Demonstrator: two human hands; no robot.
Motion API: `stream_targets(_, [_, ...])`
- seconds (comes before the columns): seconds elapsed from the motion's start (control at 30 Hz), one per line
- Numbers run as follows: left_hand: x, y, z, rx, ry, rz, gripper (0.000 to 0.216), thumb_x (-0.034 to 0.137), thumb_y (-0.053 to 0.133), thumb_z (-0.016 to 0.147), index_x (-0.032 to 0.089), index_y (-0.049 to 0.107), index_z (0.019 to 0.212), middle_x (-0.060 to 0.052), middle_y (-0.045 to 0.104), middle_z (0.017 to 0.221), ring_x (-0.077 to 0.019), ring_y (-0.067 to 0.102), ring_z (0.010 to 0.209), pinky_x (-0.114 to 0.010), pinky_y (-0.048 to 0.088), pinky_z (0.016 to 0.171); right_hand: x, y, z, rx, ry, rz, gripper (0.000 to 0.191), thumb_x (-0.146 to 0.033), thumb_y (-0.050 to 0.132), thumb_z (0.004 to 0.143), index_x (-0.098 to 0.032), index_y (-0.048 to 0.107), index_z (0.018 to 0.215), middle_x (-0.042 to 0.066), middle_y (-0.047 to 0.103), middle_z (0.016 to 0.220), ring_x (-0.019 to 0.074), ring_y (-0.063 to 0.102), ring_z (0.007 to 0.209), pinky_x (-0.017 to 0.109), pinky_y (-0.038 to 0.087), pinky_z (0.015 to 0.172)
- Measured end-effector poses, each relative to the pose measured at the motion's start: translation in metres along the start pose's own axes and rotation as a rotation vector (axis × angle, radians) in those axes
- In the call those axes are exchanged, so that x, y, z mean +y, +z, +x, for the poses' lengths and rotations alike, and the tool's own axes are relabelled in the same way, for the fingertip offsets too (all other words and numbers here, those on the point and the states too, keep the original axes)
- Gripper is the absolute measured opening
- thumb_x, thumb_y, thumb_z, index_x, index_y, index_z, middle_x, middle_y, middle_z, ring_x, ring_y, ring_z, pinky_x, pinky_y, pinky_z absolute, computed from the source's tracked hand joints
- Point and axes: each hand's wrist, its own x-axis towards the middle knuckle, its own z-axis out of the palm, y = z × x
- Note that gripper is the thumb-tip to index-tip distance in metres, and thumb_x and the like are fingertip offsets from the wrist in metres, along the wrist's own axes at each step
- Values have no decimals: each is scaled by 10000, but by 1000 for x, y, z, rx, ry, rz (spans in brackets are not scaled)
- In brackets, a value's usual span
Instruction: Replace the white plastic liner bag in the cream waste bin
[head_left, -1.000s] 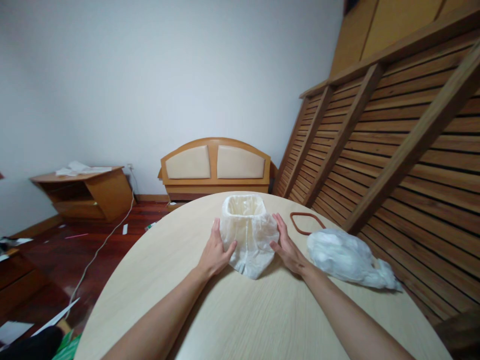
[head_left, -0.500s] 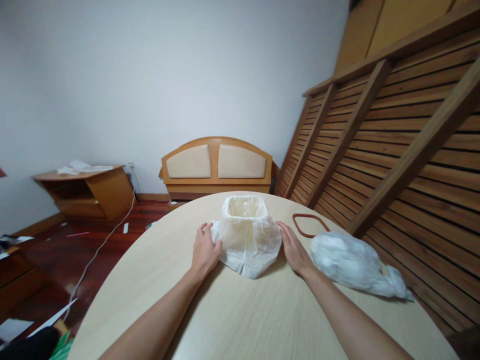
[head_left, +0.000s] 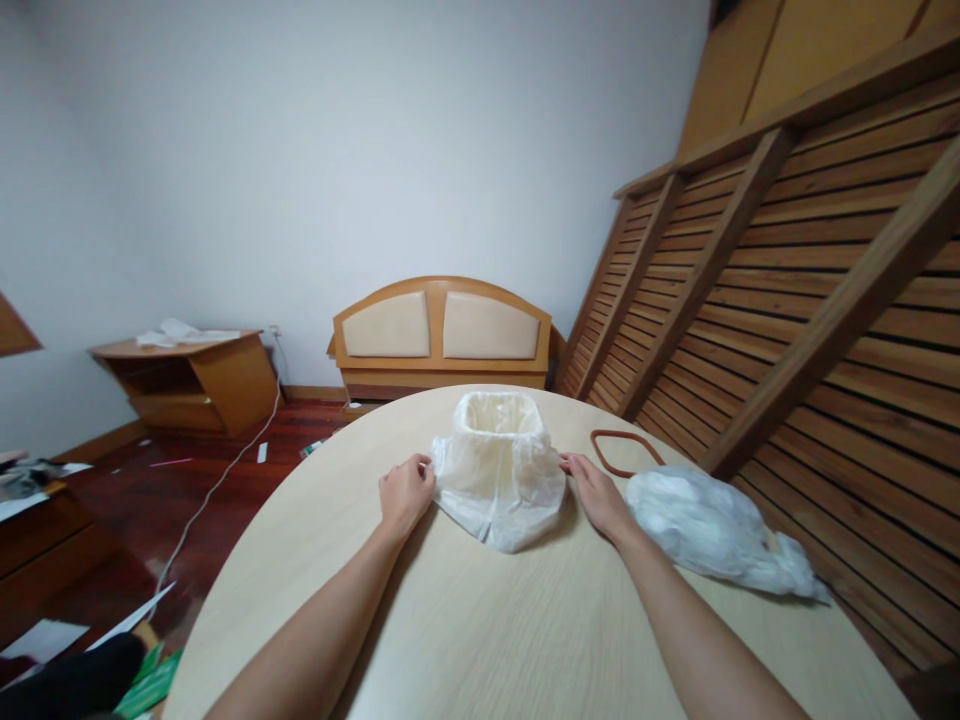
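A white translucent plastic bag (head_left: 499, 490) is draped over a small upright bin, its edge folded outward over the bin's rim and its skirt spread on the table. The bin's pale inside (head_left: 501, 413) shows through the opening at the top. At the left, my left hand (head_left: 407, 493) has its fingers curled closed on the bag's side edge. Opposite it, my right hand (head_left: 598, 492) pinches the bag's right edge between thumb and fingers. Beyond my right hand lies a brown rounded-square ring (head_left: 627, 472), flat on the table.
A filled, knotted-looking plastic bag (head_left: 720, 530) lies right of my right forearm on the round table (head_left: 495, 640). A slatted wooden panel (head_left: 810, 300) leans close along the right. A headboard (head_left: 442, 365) stands behind, and a low cabinet (head_left: 225, 390) at the left.
Both hands have gone from resting spread against the bag's sides to closed fingers at its left and right edges. The view has shifted slightly left.
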Motion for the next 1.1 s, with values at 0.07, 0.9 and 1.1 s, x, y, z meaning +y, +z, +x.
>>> stream_targets(0.07, [-1, 0, 6, -9, -15, -66, 247, 220, 573, 855, 192, 718, 1053, -105, 783, 976, -294, 703, 1009, -429, 462, 939, 0, 1, -1, 30, -11, -1, 472, -523, 307, 1016, -223, 635, 1175, 117, 720, 1208, 267, 660, 1163, 466, 477, 1031])
stream_targets(0.9, [6, -16, -17, 55, 129, 161, 395, 275, 526, 868, 168, 573, 1245, -130, 720, 1134, -314, 627, 1142, -443, 397, 983, -4, 4, -1, 159, 13, 36, 430, -528, 380, 980, -220, 613, 1170, 107, 748, 1036, 279, 708, 1001, 447, 522, 919])
stream_targets(1.1, [1, -11, -16, 2, 138, 233, 396, 266, 503, 881, 151, 587, 1250, -137, 754, 1021, -358, 651, 1061, -483, 410, 921, -15, 0, -4, 421, 6, 47, 555, -576, 272, 985, -153, 483, 1275, 201, 670, 1169, 302, 654, 1041, 458, 500, 922])
